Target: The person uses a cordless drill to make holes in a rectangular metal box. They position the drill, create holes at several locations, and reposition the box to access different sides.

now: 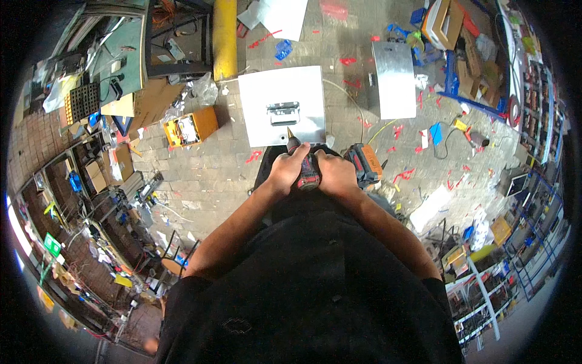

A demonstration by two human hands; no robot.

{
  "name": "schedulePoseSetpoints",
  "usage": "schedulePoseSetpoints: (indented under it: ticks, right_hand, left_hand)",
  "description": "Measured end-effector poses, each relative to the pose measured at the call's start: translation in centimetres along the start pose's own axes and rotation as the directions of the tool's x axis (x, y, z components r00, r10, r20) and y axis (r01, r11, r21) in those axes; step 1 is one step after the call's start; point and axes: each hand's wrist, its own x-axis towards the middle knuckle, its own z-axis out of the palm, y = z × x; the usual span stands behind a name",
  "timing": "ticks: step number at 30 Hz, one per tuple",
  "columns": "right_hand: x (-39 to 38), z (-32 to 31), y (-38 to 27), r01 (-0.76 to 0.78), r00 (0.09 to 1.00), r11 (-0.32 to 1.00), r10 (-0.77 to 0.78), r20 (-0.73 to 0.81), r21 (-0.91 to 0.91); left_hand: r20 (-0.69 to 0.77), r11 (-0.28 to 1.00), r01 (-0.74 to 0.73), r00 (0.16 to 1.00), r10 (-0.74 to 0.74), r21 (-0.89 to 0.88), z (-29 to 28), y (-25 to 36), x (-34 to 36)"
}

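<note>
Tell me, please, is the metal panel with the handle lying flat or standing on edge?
Lying flat: the panel shows its full square face on the paved floor, handle facing up.

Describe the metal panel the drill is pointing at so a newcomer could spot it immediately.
On the paved floor, right of the yellow post, lies a square metal panel just beyond both hands' drill. Unlike the plain upright metal box to its right, it carries a recessed handle.

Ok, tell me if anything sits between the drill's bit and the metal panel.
Nothing visible does. Both hands, left and right, grip the cordless drill, and its cone-shaped bit points at the near edge of the metal panel with nothing between.
</note>
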Motion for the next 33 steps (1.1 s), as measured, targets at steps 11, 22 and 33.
schedulePoseSetpoints:
  ticks: [11, 22, 33]
  right_hand:
    - [-3.9, -6.2, 0.8, 0.206, 0.835, 0.967, -0.253, -0.489, -0.148]
    - [-7.4, -6.7, 1.5, 0.235, 0.755, 0.959, -0.281, -0.593, -0.157]
    - [-9.6, -7.0, 1.6, 0.214, 0.734, 0.965, -0.262, -0.627, -0.153]
  left_hand:
    - [-0.077, 0.592, -0.707, 0.615, 0.785, 0.387, 5.1, 3.1, -9.9]
    - [-0.009, 0.437, -0.818, 0.468, 0.884, 0.373, 6.7, 1.9, -13.0]
    - [0.062, 0.332, -0.852, 0.388, 0.92, 0.404, 7.6, 0.8, -13.9]
